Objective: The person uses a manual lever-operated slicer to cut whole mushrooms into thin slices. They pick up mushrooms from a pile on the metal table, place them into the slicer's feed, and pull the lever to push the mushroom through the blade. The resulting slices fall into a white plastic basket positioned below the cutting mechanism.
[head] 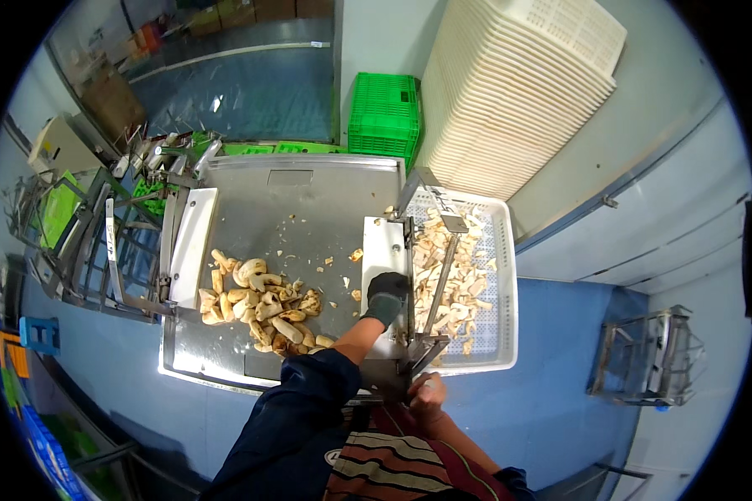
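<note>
My left hand (385, 299), in a dark glove, rests over the white cutting board (379, 250) beside a hinged metal cutter; whether it holds anything is hidden. My right hand (427, 393) is bare and closed at the near end of the cutter's blade arm (421, 357), seemingly around its handle. Whole mushrooms (269, 304) with thick pale stems lie heaped on the steel table (313, 232), left of my left hand. Beyond the cutter, many cut mushroom pieces (442, 275) fill much of a white perforated plastic basket (507, 300).
A second white board (193, 244) with a metal cutter is fixed at the table's left side. Green crates (383, 116) and a tall stack of white baskets (520, 87) stand behind. Metal frames are at the left, and a metal stool (645, 357) stands on the blue floor at the right.
</note>
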Tool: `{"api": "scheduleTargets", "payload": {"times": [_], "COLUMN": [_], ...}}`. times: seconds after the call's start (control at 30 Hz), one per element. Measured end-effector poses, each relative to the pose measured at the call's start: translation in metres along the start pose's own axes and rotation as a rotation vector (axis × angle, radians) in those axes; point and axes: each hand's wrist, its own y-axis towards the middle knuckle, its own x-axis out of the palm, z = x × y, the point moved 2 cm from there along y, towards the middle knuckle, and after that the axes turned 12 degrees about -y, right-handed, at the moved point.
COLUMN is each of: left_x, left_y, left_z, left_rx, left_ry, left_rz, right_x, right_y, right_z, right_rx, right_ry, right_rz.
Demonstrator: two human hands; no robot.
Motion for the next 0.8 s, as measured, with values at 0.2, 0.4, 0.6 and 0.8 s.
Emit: {"api": "scheduleTargets", "payload": {"times": [0.2,0.4,0.6,0.8], "left_x": [0.012,-0.056,-0.118,-0.151], "left_y": [-0.008,-0.008,-0.069,-0.067], "left_z": [0.009,0.031,-0.095,-0.068], "left_rx": [-0.256,-0.203,-0.497,-0.177], "left_ry": [-0.181,-0.812,0.606,0.037], "left_rz": [0.175,-0.004,-0.378,-0.004], "right_x": [0.005,0.008,0.012,0.01], "right_y": [-0.009,-0.008,-0.005,-0.005], "right_z": [0.012,0.011,0.002,0.01], "right_rx": [-0.219,-0.129,-0.058,-0.09], "right_ry": [-0.059,0.052,0.12,0.144], "right_rz": [-0.106,-0.051,-0.03,0.003]}}
